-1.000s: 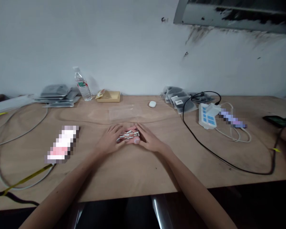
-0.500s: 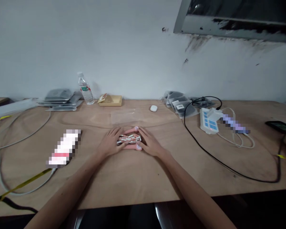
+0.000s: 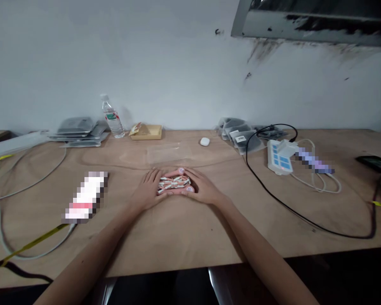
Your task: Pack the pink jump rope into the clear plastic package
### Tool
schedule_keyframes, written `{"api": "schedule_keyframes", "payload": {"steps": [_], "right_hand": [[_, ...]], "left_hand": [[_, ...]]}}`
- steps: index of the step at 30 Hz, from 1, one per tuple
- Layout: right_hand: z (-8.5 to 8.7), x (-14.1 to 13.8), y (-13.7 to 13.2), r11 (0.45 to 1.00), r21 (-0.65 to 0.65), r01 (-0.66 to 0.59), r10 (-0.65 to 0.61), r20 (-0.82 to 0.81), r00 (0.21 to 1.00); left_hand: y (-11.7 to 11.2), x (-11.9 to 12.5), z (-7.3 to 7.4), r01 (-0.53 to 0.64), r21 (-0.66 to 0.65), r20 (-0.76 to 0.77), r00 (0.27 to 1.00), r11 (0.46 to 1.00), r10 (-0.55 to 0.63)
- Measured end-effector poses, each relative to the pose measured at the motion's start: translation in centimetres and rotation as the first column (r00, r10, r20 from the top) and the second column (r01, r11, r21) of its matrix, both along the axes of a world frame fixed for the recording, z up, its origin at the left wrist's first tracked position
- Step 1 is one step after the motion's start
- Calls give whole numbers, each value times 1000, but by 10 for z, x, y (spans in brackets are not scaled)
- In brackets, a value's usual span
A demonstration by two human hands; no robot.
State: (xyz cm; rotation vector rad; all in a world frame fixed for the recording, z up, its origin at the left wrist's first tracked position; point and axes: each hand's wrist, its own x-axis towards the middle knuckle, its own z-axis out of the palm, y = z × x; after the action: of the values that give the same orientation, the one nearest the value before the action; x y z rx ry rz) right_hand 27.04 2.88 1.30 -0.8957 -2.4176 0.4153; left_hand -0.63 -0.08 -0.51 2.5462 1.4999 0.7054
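Note:
Two pink rods with round, pale ends lie on the wooden table, the far rod and the near rod. Between them sits a heap of small white and orange pieces, too small to name for certain. My left hand is curved round the left side, thumb along the near rod, fingers by the far one. Round the right side curls my right hand, its thumb at the near rod's end and fingertips at the far rod's end. Both palms hide the outer parts of the bundle.
Beyond my hands lie a clear plastic sheet, a small white case and a yellow tray. A water bottle stands by stacked grey packets. On the right are a power strip and a black cable.
The pink rods and small pieces show more fully between my hands, slightly farther right in view. My left fingers are drawn closer together, and my right hand has shifted slightly.

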Motion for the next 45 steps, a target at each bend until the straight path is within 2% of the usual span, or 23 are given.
{"api": "schedule_keyframes", "payload": {"steps": [5, 11, 15, 18, 22, 27, 32, 39, 45], "right_hand": [[2, 0, -1, 999, -6, 53, -54, -26, 998], [-6, 8, 4, 999, -52, 6, -5, 21, 1000], [-8, 9, 6, 999, -33, -24, 25, 44, 999], [-5, 8, 5, 1000, -5, -19, 19, 23, 1000], [2, 9, 2, 1000, 5, 30, -30, 11, 999], [6, 10, -1, 996, -3, 91, -91, 13, 996], [5, 8, 0, 1000, 15, 10, -11, 26, 1000], [-3, -6, -4, 1000, 11, -9, 7, 115, 993], [-5, -19, -9, 998, 47, 35, -38, 74, 997]], "left_hand": [[0, 7, 1, -35, 0, -21, 999, 999, 35], [3, -15, 11, -59, -13, -3, 998, 998, 59], [5, -29, 21, 25, -93, 0, 1000, 995, -25], [5, -30, 25, 64, -111, 15, 998, 992, -63], [3, -22, 21, 116, -105, 43, 993, 988, -112], [1, -13, 13, 122, -75, 33, 992, 990, -120], [0, -9, 15, 141, -60, 42, 989, 988, -139], [-1, -9, 15, 66, 25, 90, 994, 998, -67], [10, -8, 15, -22, 108, 136, 991, 994, 8]]}}
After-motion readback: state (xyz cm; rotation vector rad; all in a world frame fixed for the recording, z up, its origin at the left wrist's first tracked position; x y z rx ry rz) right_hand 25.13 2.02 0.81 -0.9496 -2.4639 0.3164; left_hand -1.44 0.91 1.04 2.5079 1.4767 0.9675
